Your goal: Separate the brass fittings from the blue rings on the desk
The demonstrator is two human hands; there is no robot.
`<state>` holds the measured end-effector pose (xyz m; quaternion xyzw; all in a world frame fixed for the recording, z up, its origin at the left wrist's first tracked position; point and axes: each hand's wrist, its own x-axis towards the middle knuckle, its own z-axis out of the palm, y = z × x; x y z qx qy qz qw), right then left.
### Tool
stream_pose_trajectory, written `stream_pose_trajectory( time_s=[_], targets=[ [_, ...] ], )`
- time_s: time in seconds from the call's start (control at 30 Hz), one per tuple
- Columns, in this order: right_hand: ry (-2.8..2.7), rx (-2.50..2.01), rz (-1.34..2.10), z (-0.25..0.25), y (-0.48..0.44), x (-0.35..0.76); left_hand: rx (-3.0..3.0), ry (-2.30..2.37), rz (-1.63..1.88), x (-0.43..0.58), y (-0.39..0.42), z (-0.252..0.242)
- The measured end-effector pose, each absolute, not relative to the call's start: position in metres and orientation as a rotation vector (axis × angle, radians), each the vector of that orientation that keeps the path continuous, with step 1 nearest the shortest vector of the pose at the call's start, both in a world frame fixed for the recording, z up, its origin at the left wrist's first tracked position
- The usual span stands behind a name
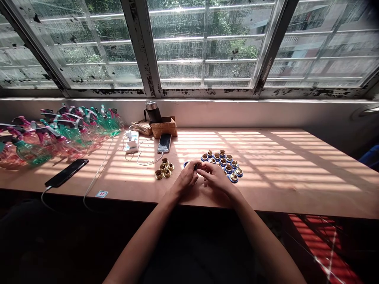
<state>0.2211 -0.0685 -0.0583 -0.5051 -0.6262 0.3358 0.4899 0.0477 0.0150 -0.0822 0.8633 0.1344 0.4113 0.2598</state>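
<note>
My left hand [186, 179] and right hand [215, 177] meet fingertip to fingertip at the near edge of the table [281, 173]; the left fingers are curled tight around a small dark part [196, 166], which sits between the two hands, just above the tabletop; whether my right hand also pinches it or only rests against it, I cannot tell, since its fingers fold over the spot. The part is too small and too covered to make out its shape or which way its long axis runs. The blue-and-brass pieces [223, 159] lie in a cluster just beyond my right hand, touching its knuckle line in this view, so the right is the nearer hand to them; the plain brass rings [164, 169] sit near my left hand, ahead and to the left, apart from it. Farther back are a phone [164, 142] and a cardboard box [164, 127]; spray bottles [59, 130] lie heaped at the far left, partly cut off by the frame.
</note>
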Motion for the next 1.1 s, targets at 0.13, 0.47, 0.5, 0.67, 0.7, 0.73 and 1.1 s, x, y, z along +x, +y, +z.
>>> stream_pose_trajectory(
  time_s=[0.13, 0.47, 0.5, 0.67, 0.7, 0.73, 1.1],
  targets=[
    [-1.535, -1.231, 0.791, -0.059, -0.068, 0.222, 2.317, 0.372, 1.101, 0.048, 0.015, -0.081],
    [-1.533, -1.242, 0.773, -0.06, -0.066, 0.224, 2.322, 0.332, 1.098, 0.046, 0.011, -0.071],
    [-1.537, -1.241, 0.767, -0.06, -0.066, 0.224, 2.319, 0.326, 1.097, 0.045, 0.011, -0.071],
    [-1.534, -1.249, 0.757, -0.06, -0.066, 0.224, 2.353, 0.297, 1.103, 0.045, 0.012, -0.071],
    [-1.537, -1.255, 0.747, -0.06, -0.066, 0.224, 2.357, 0.3, 1.111, 0.045, 0.012, -0.072],
    [-1.541, -1.26, 0.737, -0.06, -0.066, 0.224, 2.359, 0.307, 1.119, 0.045, 0.012, -0.073],
    [-1.58, -1.265, 0.703, -0.059, -0.066, 0.224, 2.367, 0.424, 1.118, 0.047, 0.013, -0.08]
  ],
)
